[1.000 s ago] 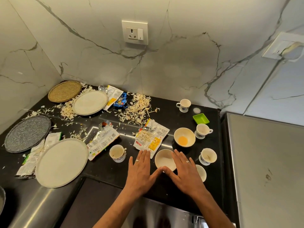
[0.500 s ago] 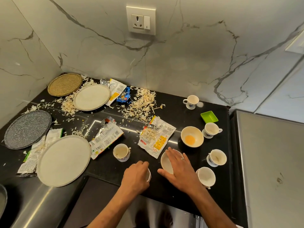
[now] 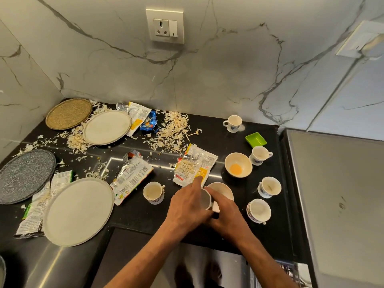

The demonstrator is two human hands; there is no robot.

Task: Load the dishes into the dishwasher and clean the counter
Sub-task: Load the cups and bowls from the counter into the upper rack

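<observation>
A black desk sits in a marble-walled corner, strewn with shavings, wrappers and plates. One bowl holds an orange pool. The left hand curls its fingers round a tilted cup beside an empty bowl; the right hand touches it, its grip unclear.

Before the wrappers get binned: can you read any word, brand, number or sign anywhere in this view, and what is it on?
None reads clearly.
Silver and yellow foil wrapper: print blurred.
Silver foil wrapper by the cup: fine print too small.
Blue crumpled packet: logo unreadable.
Green and white packet: text too small.
White wall socket: no lettering visible.
</observation>
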